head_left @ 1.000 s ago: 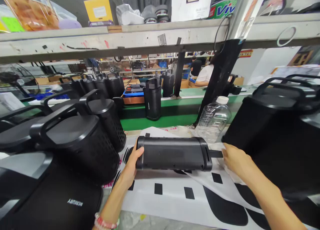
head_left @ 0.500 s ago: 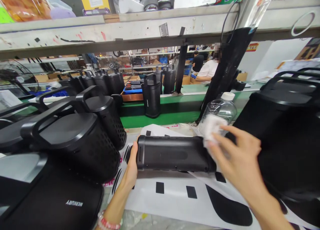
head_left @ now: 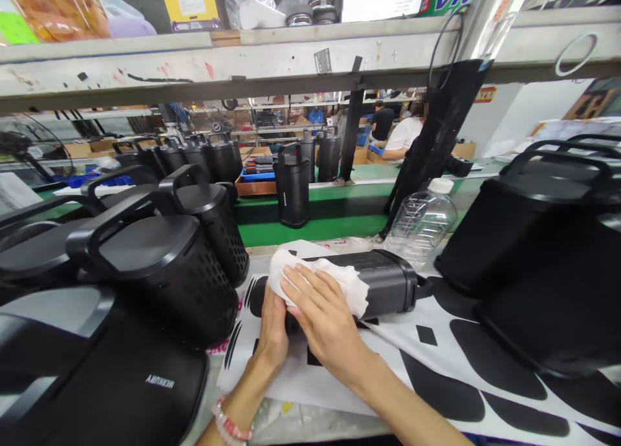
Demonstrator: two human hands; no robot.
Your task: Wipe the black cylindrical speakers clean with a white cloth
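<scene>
A black housing with a handle at its right end (head_left: 391, 281) lies on its side on a white sheet with black shapes (head_left: 334, 394). My left hand (head_left: 273, 326) grips the left end of the housing, its fingers partly hidden. My right hand (head_left: 325, 310) presses a crumpled white cloth (head_left: 354, 287) against the housing's upper face, close beside my left hand. The cloth covers the left and middle part of that face.
Black housings with handles (head_left: 150, 271) crowd the left side. More (head_left: 528, 239) stand at the right. A clear plastic bottle (head_left: 422, 219) stands behind. One housing (head_left: 292, 187) is on the green conveyor (head_left: 339, 223). A shelf (head_left: 272, 57) crosses above; two people are beyond.
My right hand has moved left with the cloth from near the bottle onto the housing, beside my left hand. The housing has turned, so its handle now shows at the right.
</scene>
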